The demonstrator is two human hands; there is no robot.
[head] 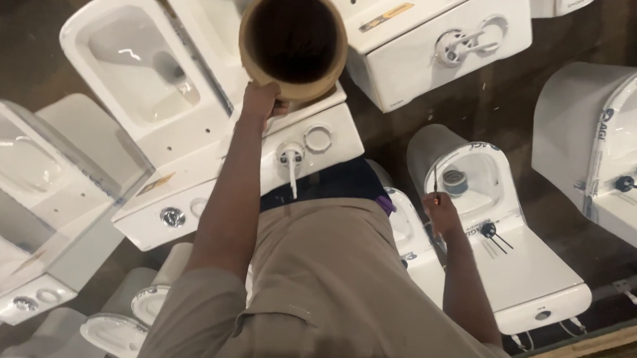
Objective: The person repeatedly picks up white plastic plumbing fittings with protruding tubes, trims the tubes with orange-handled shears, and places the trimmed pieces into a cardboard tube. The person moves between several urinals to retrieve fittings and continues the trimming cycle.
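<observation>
My left hand is raised and grips the lower edge of a wide brown cardboard tube, whose open dark end faces me. It hangs above a white cistern with round flush buttons. My right hand is lower, at the near rim of a white toilet bowl. Its fingers pinch a thin dark strand that runs up along the rim. A grey roll of tape lies inside that bowl.
Several white toilets and cisterns stand close together on a dark floor, among them an open bowl at the left and another at the right. A plastic-wrapped unit sits far left. A wooden pallet edge runs along the bottom right.
</observation>
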